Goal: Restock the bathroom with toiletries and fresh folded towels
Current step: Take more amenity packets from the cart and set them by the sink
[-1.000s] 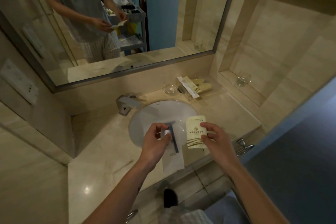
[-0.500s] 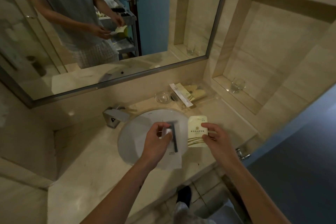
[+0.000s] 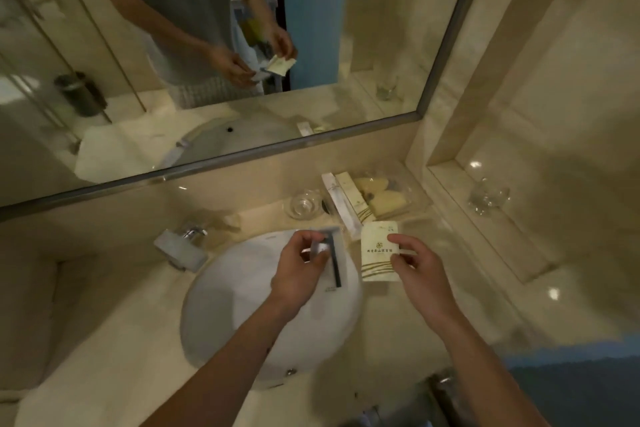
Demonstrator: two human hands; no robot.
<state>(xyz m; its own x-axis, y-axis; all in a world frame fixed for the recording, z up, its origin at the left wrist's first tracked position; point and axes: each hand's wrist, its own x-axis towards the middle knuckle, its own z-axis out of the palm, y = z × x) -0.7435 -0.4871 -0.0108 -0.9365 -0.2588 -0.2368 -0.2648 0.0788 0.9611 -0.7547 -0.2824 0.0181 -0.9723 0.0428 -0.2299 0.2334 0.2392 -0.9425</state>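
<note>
Left hand (image 3: pixel 299 274) pinches the upper end of the razor packet (image 3: pixel 335 267) between curled fingers and thumb, back of the hand upward, forearm reaching in from the lower edge. This packet is a flat, pale, slightly translucent sleeve with a dark T-shaped razor showing through it, head up and handle down. It hangs above the right half of the basin (image 3: pixel 239 308). Right hand (image 3: pixel 419 270) grips the right edge of the sachet (image 3: pixel 378 253), thumb on the front face and fingers curled behind. That sachet is a flat cream rectangle, held upright just beside the razor packet, printed with a small emblem, a line of characters and curved stripes along its lower part; it sits over the basin's right rim. The basin is a smooth white oval sunk into the counter (image 3: pixel 104 340), a polished beige stone with glossy reflections. An angular metal faucet (image 3: pixel 180 250) stands at the basin's left rear. Behind the basin lie a round clear glass dish (image 3: pixel 304 203), two long narrow boxes (image 3: pixel 349 199) and a clear tray (image 3: pixel 415 201) holding cream sachets. A glass tumbler (image 3: pixel 488 196) stands in the wall niche (image 3: pixel 519 253). The metal-framed mirror (image 3: pixel 346 28) reflects both hands.
</note>
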